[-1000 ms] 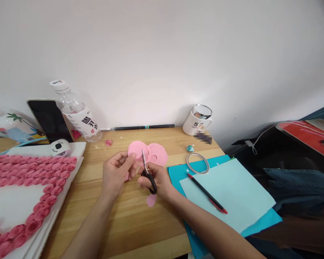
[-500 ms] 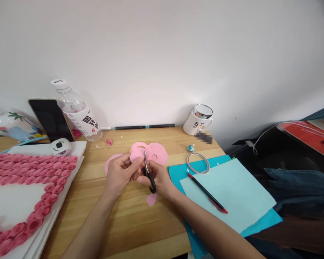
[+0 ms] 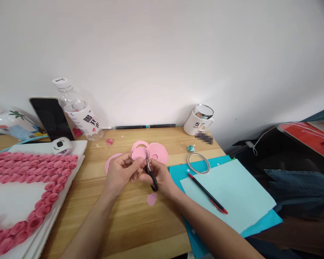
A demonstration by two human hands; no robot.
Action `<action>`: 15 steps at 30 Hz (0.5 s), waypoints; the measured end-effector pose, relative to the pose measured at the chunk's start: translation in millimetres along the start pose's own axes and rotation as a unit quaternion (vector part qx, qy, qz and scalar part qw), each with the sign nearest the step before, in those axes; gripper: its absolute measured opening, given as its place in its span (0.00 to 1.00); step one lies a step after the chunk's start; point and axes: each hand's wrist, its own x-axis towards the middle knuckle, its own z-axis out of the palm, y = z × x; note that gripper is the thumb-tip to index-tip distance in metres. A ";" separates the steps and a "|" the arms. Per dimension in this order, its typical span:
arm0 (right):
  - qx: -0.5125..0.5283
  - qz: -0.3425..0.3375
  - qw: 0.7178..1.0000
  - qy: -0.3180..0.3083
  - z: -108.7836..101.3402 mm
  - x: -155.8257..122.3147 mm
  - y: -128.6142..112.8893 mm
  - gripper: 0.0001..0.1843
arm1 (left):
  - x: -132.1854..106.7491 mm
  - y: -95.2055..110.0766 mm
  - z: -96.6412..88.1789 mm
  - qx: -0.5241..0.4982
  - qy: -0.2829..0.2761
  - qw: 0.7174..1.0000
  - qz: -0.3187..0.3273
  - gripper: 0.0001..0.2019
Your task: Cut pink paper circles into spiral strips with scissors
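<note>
Head view agreed with mine: the left hand (image 3: 121, 171) pinched a pink paper disc (image 3: 138, 154) just left of the scissors (image 3: 152, 177), seemingly to steady its edge by the blades (image 3: 147, 154), while the right hand (image 3: 160, 176) gripped the black handles (image 3: 154, 185), presumably for control

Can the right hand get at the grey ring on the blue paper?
Probably yes: nothing tall seems to stand between the right hand and the grey ring, but that hand holds the scissors, so it likely isn't free to grasp.
</note>
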 end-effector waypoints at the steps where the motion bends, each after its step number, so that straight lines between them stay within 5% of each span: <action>1: 0.002 0.002 1.000 0.000 0.3 0.0 -0.4 0.25 | 0.1 -0.3 -0.1 -0.003 0.002 1.000 -0.001 0.13; 15: 0.012 0.050 0.998 0.022 2.2 -1.6 0.5 0.25 | 1.1 -3.1 -2.4 -0.036 0.020 0.999 0.017 0.14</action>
